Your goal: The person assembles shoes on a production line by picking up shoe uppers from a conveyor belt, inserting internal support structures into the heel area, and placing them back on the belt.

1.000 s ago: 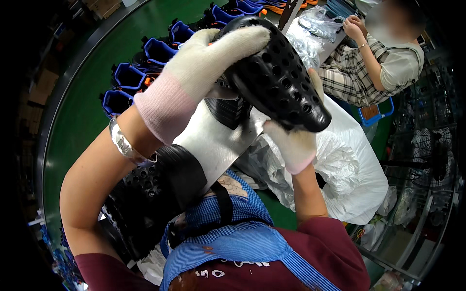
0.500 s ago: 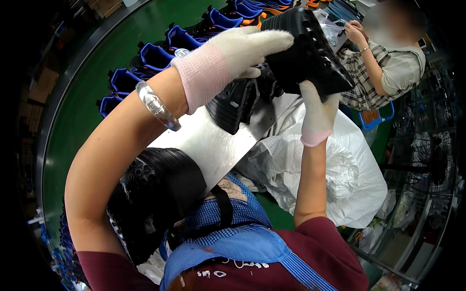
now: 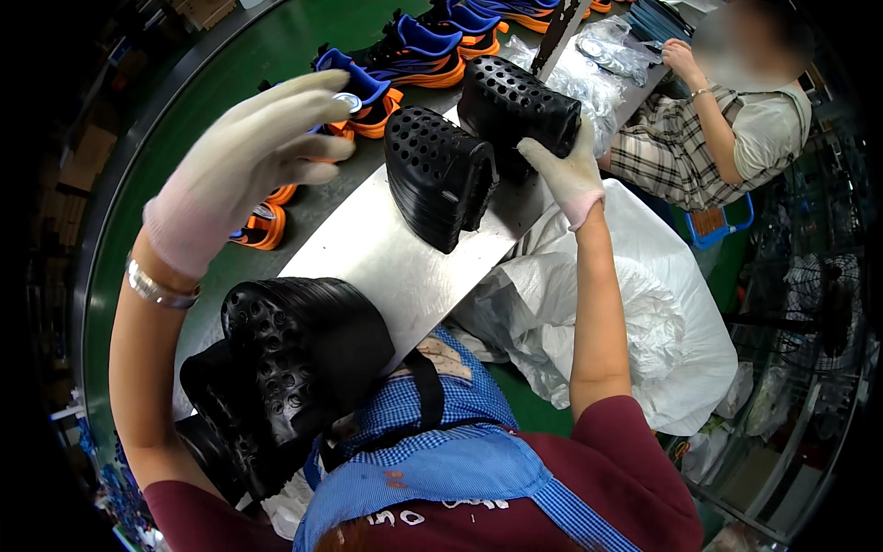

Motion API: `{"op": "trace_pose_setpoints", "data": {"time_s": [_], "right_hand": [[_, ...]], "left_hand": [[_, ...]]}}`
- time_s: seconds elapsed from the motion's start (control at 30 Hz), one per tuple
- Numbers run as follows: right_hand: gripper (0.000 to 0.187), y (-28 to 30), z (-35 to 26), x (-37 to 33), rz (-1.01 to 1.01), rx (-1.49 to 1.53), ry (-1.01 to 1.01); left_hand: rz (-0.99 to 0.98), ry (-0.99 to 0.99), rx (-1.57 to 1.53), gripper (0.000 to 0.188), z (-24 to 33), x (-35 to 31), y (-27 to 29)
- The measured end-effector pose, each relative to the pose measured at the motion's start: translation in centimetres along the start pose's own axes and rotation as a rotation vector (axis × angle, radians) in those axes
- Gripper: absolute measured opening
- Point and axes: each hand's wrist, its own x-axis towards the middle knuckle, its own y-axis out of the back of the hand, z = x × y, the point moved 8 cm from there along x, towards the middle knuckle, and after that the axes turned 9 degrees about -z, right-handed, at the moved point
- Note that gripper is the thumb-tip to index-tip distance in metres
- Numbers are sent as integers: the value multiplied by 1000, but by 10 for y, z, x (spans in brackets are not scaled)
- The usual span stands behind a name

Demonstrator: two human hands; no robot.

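My right hand [image 3: 567, 170], in a white glove with a pink cuff, has its thumb on the near edge and its fingers round the right side of a black moulded piece with round holes [image 3: 520, 97]. A similar perforated black piece [image 3: 437, 170] stands just left of it on the shiny metal plate [image 3: 368, 230]. My left hand [image 3: 258, 152], gloved alike, is raised with its fingers apart and nothing in them. Below it, near my apron, a large ridged black stack with holes [image 3: 303, 340] rests against more dark pieces, partly hidden.
Blue, black and orange shoes [image 3: 405, 55] line the green surface [image 3: 152, 184] beyond my left hand. A large white sack [image 3: 671, 313] bulges to the right. Across from me sits another person in a plaid garment [image 3: 667, 161], beside clear plastic bags [image 3: 607, 46].
The black piece that both hands held up has come down beside the other one. My left hand has let go and swung left; my right hand stays on the piece.
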Motion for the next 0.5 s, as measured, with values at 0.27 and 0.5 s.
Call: {"op": "trace_pose_setpoints", "data": {"time_s": [0.27,0.5], "right_hand": [[93,-33,-19,-17,-91,-88,-36],[103,-24,-27,-30,-2,-232,7]], "left_hand": [[173,-43,-43,52,-3,-66,55],[382,-26,-77,52,-26,-133,84]]}}
